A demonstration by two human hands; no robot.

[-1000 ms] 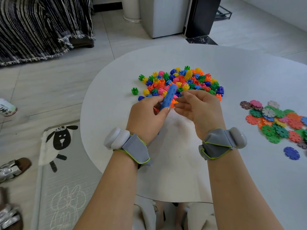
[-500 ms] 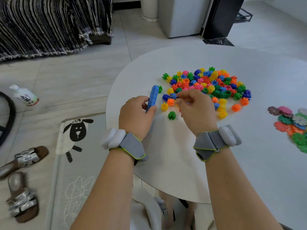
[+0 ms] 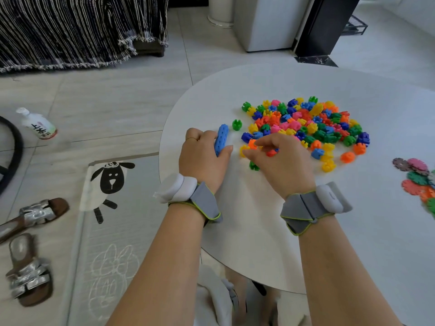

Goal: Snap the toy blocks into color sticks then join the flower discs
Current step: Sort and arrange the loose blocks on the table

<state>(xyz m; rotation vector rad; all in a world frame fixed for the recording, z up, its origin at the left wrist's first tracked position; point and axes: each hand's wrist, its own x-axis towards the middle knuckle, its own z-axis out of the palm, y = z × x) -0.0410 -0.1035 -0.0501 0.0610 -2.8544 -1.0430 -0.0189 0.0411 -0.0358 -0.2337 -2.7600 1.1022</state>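
Observation:
A heap of small toy blocks in many colours lies on the white round table. My left hand is shut on a blue stick of snapped blocks, held near the table's left edge. My right hand rests at the near edge of the heap, its fingertips pinching an orange block. A green block lies alone just right of the stick. Flower discs lie in a loose pile at the far right, partly cut off.
The table edge curves close by my left hand. On the floor to the left are a sheep-print mat, a pair of sandals, a white bottle and a striped throw. White and black furniture stands behind the table.
My left hand has carried the blue stick leftward, away from the heap, toward the table edge. My right hand has reached into the heap's near edge and pinched an orange block.

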